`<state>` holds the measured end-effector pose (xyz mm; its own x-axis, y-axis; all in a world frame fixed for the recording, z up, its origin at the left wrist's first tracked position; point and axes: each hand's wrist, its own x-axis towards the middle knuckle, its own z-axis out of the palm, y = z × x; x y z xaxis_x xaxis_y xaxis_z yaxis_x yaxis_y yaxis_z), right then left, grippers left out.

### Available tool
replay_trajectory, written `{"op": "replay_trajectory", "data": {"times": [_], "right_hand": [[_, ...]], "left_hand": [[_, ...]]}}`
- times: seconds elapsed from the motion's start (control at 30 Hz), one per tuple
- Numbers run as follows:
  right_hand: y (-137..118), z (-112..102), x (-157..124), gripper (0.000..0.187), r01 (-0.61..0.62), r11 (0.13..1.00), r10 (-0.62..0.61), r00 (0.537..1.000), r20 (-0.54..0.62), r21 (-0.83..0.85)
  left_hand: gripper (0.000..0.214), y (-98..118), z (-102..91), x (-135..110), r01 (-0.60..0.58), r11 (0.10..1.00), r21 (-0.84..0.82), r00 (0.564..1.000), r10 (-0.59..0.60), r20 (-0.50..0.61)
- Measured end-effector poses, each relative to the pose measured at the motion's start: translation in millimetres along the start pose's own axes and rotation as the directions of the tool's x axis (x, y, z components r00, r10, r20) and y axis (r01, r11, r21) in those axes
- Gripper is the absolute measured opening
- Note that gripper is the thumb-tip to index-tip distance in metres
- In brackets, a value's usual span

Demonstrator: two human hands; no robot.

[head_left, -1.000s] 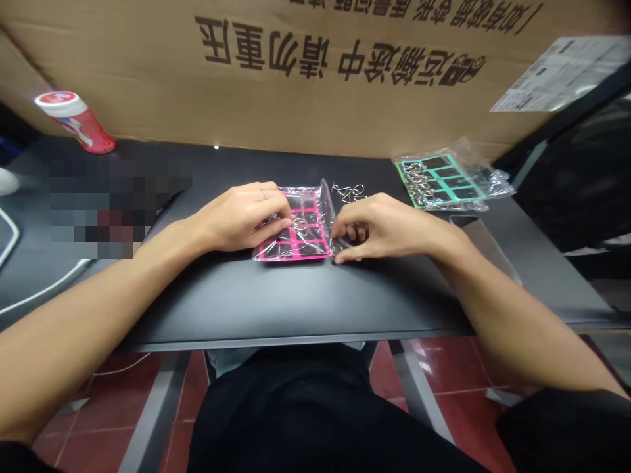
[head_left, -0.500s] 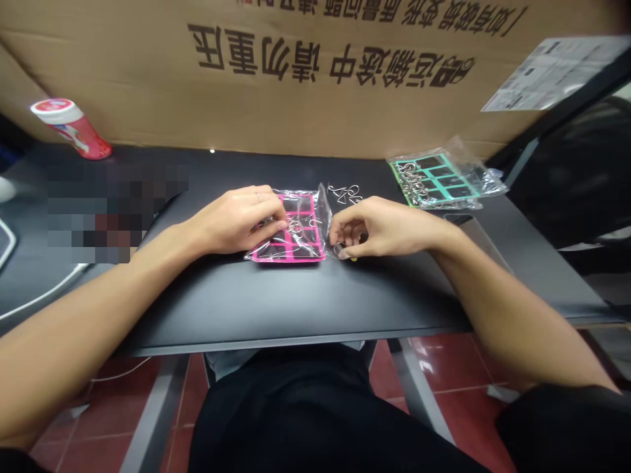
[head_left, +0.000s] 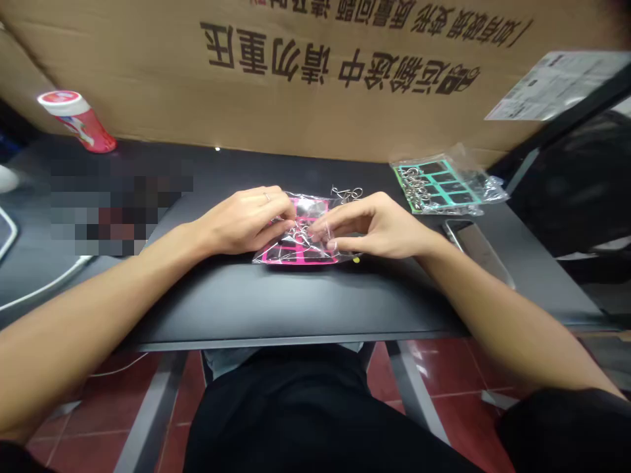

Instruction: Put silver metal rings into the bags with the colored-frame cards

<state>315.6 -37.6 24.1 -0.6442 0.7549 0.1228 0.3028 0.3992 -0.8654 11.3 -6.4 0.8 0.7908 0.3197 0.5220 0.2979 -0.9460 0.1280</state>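
A clear plastic bag [head_left: 315, 257] holding a card with a pink grid lies in front of me. Shiny bent-wire metal pieces [head_left: 300, 232] are bunched at its middle. My left hand [head_left: 254, 220] rests over the bag's left side, its fingers curled and closed on the film. From the right, my right hand [head_left: 372, 226] reaches over the bag's right end, fingers stretched toward the metal pieces and thumb apart below. Glare on the film hides whether these fingertips are inside the bag. More metal wire pieces [head_left: 347, 193] lie on the table just behind the bag.
A second bag [head_left: 444, 184] with a teal-grid card and metal pieces lies at the back right, a phone [head_left: 478, 249] in front of it. A red-and-white bottle [head_left: 81, 123] stands at the back left. A large cardboard box [head_left: 296, 118] walls off the back.
My right hand has moved left from beside the bag onto it, and its fingers have straightened. The metal ring at its fingertips no longer shows there. My left hand stays on the bag.
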Motion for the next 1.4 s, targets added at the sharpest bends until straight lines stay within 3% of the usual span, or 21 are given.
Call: {"op": "replay_trajectory", "data": {"times": [0.1, 0.17, 0.3, 0.43, 0.67, 0.9, 1.1, 1.4], "right_hand": [[3, -1, 2, 0.024, 0.105, 0.967, -0.129, 0.988, -0.086, -0.233], [9, -9, 3, 0.023, 0.089, 0.891, -0.16, 0.979, -0.126, -0.445], [20, -18, 5, 0.04, 0.1, 0.767, -0.11, 0.994, 0.023, -0.634], [23, -18, 5, 0.038, 0.15, 0.746, -0.114, 0.989, 0.098, -0.649], [19, -22, 6, 0.021, 0.143, 0.753, -0.108, 0.99, 0.093, -0.642], [2, -37, -3, 0.029, 0.193, 0.763, -0.064, 0.972, 0.225, -0.617], [5, -46, -4, 0.034, 0.152, 0.762, 0.033, 0.961, 0.273, -0.63], [2, -34, -1, 0.019, 0.088, 0.727, 0.033, 0.986, 0.162, -0.681]], "left_hand": [[0.011, 0, 0.8, -1, -0.011, 1.0, 0.009, 1.0, 0.011, 0.004], [0.012, -1, 1.0, -1, -0.005, 1.0, 0.012, 1.0, 0.005, 0.007], [0.013, -1, 0.4, -1, 0.015, 1.0, 0.014, 1.0, -0.015, 0.015], [0.013, 0, -0.4, 0, 0.021, 1.0, 0.008, 1.0, -0.021, 0.018], [0.011, -1, -0.3, -1, -0.002, 1.0, 0.005, 1.0, 0.002, 0.013], [0.01, -1, -0.3, -1, 0.016, 1.0, -0.01, 1.0, -0.016, 0.017], [0.01, -1, -0.1, -1, 0.003, 1.0, -0.013, 1.0, -0.003, 0.01], [0.011, -2, -1.2, -2, 0.018, 1.0, -0.002, 0.999, -0.018, 0.037]]}}
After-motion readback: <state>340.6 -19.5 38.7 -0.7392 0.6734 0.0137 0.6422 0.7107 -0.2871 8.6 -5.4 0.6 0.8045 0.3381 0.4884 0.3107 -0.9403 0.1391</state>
